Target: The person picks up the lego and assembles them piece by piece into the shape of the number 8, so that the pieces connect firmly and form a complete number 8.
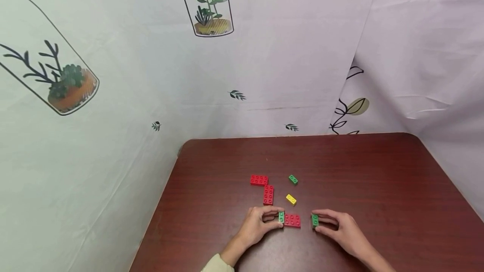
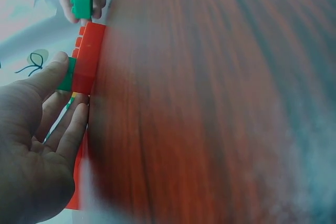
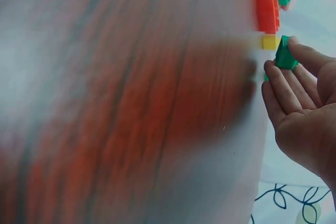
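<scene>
My left hand (image 1: 254,226) pinches a green two-stud brick (image 1: 281,217) between thumb and fingers. That brick sits on the studs at the left end of a red brick (image 1: 292,221), which lies on the table. To the right, apart from the red brick, my right hand (image 1: 342,231) pinches another green two-stud brick (image 1: 315,221). The right wrist view shows this green brick (image 3: 285,53) tilted slightly and held just off the tabletop. In the left wrist view the red brick (image 2: 89,59) stands between both green ones, its studs facing up.
Two more red bricks lie behind the left hand, one crosswise (image 1: 259,180) and one lengthwise (image 1: 268,195). A yellow brick (image 1: 291,199) and a loose green brick (image 1: 293,179) rest farther back on the brown table (image 1: 359,171). Patterned cloth (image 1: 283,53) hangs behind the table.
</scene>
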The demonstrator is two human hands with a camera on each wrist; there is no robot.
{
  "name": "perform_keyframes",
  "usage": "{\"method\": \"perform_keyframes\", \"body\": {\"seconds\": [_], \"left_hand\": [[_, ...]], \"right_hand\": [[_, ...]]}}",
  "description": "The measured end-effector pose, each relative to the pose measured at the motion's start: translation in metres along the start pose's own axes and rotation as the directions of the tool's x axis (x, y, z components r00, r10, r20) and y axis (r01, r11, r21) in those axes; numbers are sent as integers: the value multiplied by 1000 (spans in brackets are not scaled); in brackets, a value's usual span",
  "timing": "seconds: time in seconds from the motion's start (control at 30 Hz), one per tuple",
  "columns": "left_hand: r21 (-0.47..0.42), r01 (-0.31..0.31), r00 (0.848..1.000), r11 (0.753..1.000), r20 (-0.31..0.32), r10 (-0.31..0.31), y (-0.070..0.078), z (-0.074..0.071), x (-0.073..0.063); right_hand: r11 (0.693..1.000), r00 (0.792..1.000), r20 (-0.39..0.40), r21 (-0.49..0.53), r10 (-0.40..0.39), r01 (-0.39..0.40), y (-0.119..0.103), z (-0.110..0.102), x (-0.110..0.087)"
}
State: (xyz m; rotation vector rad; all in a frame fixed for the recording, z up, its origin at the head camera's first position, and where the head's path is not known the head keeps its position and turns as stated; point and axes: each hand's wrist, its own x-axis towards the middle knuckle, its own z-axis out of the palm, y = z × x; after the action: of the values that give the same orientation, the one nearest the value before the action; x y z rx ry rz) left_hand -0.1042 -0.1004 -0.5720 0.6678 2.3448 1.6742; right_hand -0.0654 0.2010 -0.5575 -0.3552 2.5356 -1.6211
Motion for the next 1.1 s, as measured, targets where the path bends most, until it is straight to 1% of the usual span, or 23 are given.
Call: {"method": "perform_keyframes", "body": {"seconds": [0.07,0.17,0.3,0.37,0.7,0.83,0.97,1.1], "left_hand": [[-2,0,1000,1000,1,0,-1,0,0],[-5,-18,1000,1000,0,18,-1,0,0],[-30,-14,1000,999,1,14,-1,0,1],[-39,-7,1000,999,1,7,-1,1,1],[-28,9,1000,1000,-2,-9,2,1,0],[-12,-8,1000,1000,-1,8,2,1,0],[-10,-22,1000,1000,0,22,2,0,0],[-21,-17,1000,1000,2,17,2,0,0]], "right_hand": [[1000,1000,-7,1,2,-2,-2,3,2],[999,999,-29,-9,-34,34,-3,8,6],[998,996,-50,-13,-70,69,-5,14,11],[998,997,-51,-2,-58,58,-6,17,13],[996,997,-19,52,-77,77,-11,25,19],[993,994,-24,56,-103,104,-12,29,20],[986,987,-31,55,-156,157,-12,32,21],[981,983,-36,56,-182,184,-12,35,21]]}}
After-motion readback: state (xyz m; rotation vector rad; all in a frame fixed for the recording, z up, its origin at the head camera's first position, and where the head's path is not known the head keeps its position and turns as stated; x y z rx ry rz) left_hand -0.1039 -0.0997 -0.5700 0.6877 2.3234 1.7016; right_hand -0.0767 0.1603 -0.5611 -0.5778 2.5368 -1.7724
